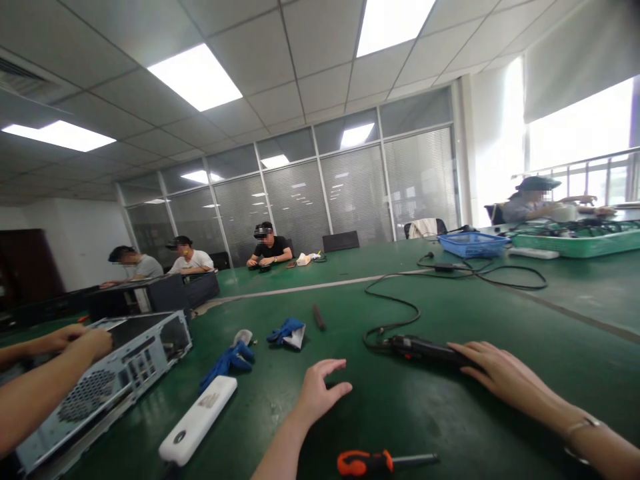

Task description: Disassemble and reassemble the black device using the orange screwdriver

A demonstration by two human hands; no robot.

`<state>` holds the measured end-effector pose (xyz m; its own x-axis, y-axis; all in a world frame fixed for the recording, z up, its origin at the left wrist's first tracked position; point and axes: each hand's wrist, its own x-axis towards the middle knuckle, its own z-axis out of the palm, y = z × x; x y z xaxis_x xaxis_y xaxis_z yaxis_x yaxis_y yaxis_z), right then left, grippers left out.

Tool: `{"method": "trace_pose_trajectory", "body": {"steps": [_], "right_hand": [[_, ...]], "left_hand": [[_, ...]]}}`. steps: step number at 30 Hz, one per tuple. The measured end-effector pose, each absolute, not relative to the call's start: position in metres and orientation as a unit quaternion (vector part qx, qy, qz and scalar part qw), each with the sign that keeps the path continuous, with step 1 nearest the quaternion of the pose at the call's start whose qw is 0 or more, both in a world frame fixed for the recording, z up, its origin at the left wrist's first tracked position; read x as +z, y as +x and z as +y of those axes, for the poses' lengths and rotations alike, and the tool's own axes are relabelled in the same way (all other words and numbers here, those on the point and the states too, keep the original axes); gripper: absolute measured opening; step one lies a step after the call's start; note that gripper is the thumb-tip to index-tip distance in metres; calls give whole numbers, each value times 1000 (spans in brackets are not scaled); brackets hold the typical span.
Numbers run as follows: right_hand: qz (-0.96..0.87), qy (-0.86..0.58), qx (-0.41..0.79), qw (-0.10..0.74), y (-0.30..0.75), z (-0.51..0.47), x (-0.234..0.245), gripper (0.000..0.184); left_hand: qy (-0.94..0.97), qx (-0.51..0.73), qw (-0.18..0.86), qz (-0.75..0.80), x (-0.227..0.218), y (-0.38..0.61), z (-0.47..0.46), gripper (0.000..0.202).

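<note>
My left hand point(323, 390) hovers over or rests on the green table, fingers curved and apart from the thumb, with nothing between them. My right hand point(495, 367) lies over the rear end of a black corded electric screwdriver point(420, 349), fingers on its far side and thumb on its near side. The palm hides that end of the tool. Nearer to me lies a screwdriver point(365, 463) with an orange and black handle, its shaft pointing right. Left of my left hand are a white power strip point(200, 417) and two blue-and-white gloves point(289, 333).
At the left, another person's hands point(83, 340) work in an open metal computer case point(145, 367). A dark stick point(319, 317) lies mid-table. The black cable point(417, 303) loops toward a blue basket point(473, 245) and a green tray point(575, 245). Several people sit farther off.
</note>
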<state>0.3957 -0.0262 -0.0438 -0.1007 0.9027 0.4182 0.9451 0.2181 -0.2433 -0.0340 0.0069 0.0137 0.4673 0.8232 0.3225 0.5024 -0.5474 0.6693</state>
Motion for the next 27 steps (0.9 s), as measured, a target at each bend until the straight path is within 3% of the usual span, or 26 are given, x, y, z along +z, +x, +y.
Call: {"method": "trace_pose_trajectory", "body": {"steps": [5, 8, 11, 15, 27], "right_hand": [[-587, -758, -159, 238, 515, -31, -76, 51], [-487, -831, -182, 199, 554, -51, -69, 43], [-404, -883, -176, 162, 560, -68, -53, 33], [-368, -899, -188, 144, 560, -67, -46, 35], [-347, -903, -192, 169, 554, -65, -46, 37]], "left_hand": [[813, 305, 259, 423, 14, -32, 9, 40], [812, 311, 251, 426, 10, -32, 16, 36], [814, 307, 243, 428, 6, -31, 23, 35], [831, 274, 244, 419, 3, -32, 30, 35], [844, 243, 246, 411, 5, -34, 31, 36]]}}
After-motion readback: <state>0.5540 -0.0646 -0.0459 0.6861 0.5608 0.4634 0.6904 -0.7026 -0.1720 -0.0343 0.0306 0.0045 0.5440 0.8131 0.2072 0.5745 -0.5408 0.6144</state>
